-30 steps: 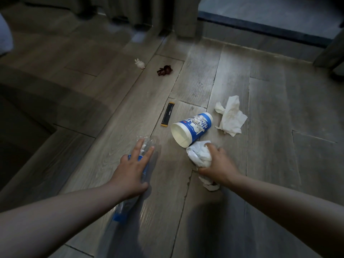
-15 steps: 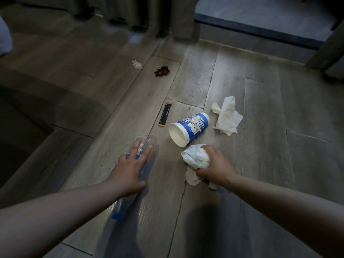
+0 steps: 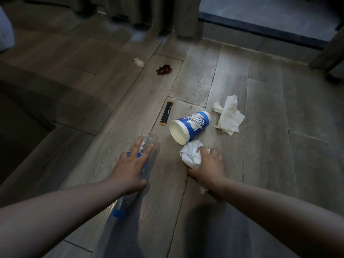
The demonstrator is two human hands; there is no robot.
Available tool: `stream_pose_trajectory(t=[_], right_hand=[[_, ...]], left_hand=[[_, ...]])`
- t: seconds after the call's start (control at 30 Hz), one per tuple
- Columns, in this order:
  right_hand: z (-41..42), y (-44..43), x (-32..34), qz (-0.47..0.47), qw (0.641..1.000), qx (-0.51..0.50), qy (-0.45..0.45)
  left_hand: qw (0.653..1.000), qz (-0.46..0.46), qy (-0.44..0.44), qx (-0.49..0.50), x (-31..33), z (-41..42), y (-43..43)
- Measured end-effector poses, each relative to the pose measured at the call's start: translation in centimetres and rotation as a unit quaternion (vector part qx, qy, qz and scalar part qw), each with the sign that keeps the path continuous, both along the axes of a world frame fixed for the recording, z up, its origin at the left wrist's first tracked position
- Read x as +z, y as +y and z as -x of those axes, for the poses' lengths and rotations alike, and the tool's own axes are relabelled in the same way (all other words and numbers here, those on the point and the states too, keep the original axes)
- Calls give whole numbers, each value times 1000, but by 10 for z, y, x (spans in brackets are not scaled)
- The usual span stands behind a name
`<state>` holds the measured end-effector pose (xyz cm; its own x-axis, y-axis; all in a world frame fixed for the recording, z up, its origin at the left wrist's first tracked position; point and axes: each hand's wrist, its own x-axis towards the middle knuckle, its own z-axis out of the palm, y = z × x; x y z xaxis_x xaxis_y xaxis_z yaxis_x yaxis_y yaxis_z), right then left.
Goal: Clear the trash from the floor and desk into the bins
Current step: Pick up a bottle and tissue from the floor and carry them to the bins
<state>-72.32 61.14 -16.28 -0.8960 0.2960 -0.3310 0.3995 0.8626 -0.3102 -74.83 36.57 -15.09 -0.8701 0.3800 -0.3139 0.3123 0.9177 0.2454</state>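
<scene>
Where curtains [image 3: 130, 10] meet plank floor [image 3: 270, 164], tipped cup [image 3: 191, 125]

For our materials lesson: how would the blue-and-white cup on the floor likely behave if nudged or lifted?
Lying on its side, the cup would probably roll, curving because it tapers. It looks empty, so likely light.

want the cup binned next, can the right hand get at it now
Probably not yet: the right hand grips a crumpled tissue, which fills its grip. The cup lies just beyond it on its side, with nothing else between, so reach looks fine once the hand is free.
</scene>
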Motion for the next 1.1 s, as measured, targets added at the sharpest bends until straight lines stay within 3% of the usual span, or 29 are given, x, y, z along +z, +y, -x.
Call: stream_pose_trajectory(t=[0.33,0.7,1.1], right_hand=[[-8,12,14,106,993,-40,28],[-28,19,63,168,983,-37,62],[-49,52,57,140,988,-59,33]], left_hand=[[1000,-5,-13,1,2,1,-1],[994,-74,-76,4,35,-12,4],[990,-80,-113,-3,47,-25,10]])
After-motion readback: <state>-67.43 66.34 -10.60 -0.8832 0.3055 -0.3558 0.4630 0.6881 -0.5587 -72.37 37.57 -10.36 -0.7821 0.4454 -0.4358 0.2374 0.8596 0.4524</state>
